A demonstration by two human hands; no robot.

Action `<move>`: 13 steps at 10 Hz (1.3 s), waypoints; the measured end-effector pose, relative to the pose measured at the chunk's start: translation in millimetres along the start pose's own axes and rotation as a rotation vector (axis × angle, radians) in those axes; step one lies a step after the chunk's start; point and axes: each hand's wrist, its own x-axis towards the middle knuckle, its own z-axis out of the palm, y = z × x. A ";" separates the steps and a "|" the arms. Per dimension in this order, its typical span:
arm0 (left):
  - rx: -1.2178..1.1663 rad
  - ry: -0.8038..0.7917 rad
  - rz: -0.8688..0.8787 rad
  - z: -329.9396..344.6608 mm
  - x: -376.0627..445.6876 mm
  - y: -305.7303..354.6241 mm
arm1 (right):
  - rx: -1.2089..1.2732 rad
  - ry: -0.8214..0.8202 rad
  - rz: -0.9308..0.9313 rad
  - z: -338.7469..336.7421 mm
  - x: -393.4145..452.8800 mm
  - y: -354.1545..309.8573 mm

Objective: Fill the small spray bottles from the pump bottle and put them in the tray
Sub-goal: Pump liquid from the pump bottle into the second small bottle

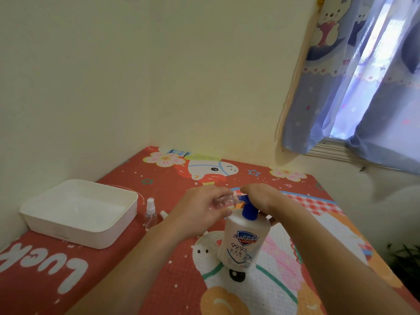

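A white pump bottle (244, 243) with a blue pump head stands on the red patterned mat. My right hand (261, 196) rests on top of the pump head. My left hand (202, 208) holds a small clear spray bottle (68, 202) without its cap, tilted sideways, its mouth at the blue nozzle. A second small spray bottle (150, 213) with a white sprayer stands upright to the left, beside the white tray (41, 220). A white cap (164, 214) shows just behind my left wrist.
The tray sits at the mat's left side near the wall and looks empty. The table stands in a room corner, with a curtained window (363, 87) at the right. A dark plant (406, 258) shows past the right edge.
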 end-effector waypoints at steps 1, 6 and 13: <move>-0.039 0.006 -0.022 4.2 -2.7 -2.5 | -0.074 0.023 -0.036 6.2 8.0 1.8; 0.001 0.000 0.020 -2.8 2.9 5.6 | 0.010 -0.113 0.049 -11.1 -5.8 6.5; -0.116 0.018 -0.066 11.8 -3.5 -5.7 | -0.254 -0.030 -0.113 -2.0 -4.0 2.6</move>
